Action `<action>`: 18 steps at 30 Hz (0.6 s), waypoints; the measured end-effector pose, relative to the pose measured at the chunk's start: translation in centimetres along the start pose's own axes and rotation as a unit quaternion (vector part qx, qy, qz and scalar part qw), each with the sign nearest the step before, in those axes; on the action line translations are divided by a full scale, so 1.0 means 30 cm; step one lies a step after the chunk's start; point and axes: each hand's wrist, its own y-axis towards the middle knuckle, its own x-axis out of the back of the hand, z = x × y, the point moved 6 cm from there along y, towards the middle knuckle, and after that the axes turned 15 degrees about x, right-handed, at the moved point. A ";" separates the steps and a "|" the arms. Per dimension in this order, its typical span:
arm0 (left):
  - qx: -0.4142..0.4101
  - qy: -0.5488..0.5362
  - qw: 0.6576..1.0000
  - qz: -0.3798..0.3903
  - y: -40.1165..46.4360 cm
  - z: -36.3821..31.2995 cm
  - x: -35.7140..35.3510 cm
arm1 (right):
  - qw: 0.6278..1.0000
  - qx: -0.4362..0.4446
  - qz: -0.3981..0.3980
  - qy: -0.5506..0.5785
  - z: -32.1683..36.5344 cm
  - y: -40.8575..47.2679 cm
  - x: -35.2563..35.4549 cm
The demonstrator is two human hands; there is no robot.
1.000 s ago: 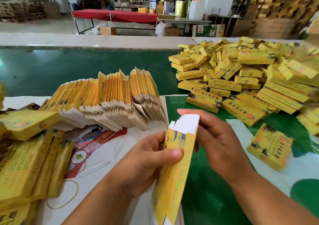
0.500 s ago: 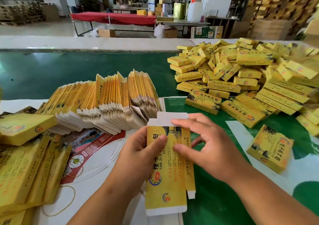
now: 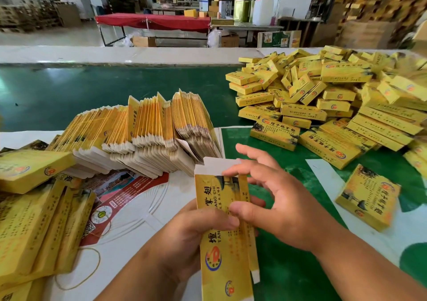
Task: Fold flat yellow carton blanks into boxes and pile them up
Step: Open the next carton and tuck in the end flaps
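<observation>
Both hands hold one yellow carton blank [image 3: 221, 243] upright over the counter [image 3: 138, 220]: left hand [image 3: 184, 236] fingers curled round it, right hand [image 3: 282, 203] pinching its edge.

bare forearms, bare hands, no sleeves

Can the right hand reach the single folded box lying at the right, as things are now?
Probably yes, once freed. The right hand now pinches the carton blank together with the left hand. The single folded box lies apart on the table with nothing between.
</observation>
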 end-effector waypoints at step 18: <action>0.001 0.040 0.998 -0.045 0.007 -0.016 0.023 | 0.971 -0.059 -0.068 0.220 -0.018 0.002 0.032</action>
